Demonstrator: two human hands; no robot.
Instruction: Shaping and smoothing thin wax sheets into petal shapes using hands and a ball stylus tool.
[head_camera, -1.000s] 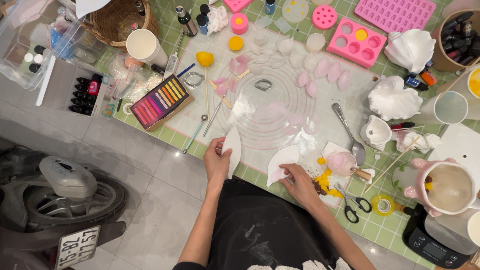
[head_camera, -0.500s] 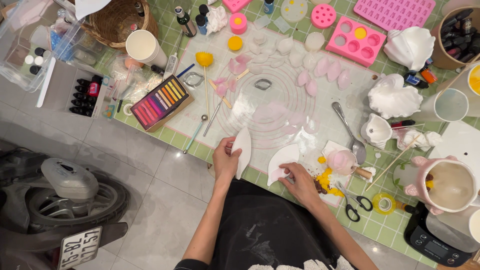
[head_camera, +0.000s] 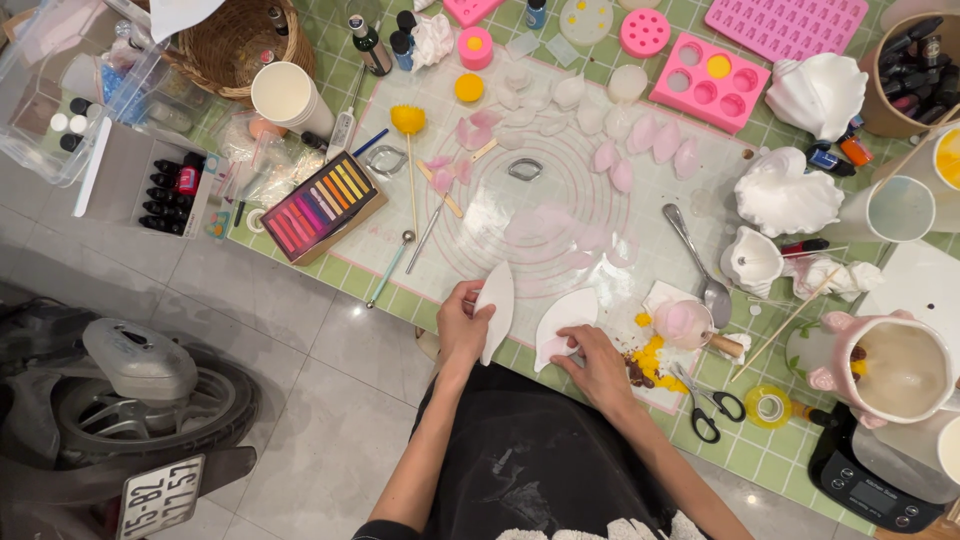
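My left hand (head_camera: 462, 325) holds a white petal-shaped piece (head_camera: 497, 305) upright at the near edge of the translucent silicone mat (head_camera: 560, 190). My right hand (head_camera: 596, 362) pinches the lower end of a second, curved white petal piece (head_camera: 562, 322) that lies flat on the mat beside it. The two pieces sit close together, a small gap between them. Pale pink and white petals (head_camera: 640, 140) lie spread across the far part of the mat.
A pastel chalk box (head_camera: 322, 206), a yellow ball tool (head_camera: 408, 122) and a metal spoon (head_camera: 697, 262) lie around the mat. Pink moulds (head_camera: 713, 82), white shell forms (head_camera: 787, 195), scissors (head_camera: 706, 405), a pink mug (head_camera: 885, 368) and a scale (head_camera: 870, 485) crowd the right. A scooter (head_camera: 110, 400) stands left.
My left hand has moved right with its white petal, closer to the piece under my right hand. The right hand has barely shifted.
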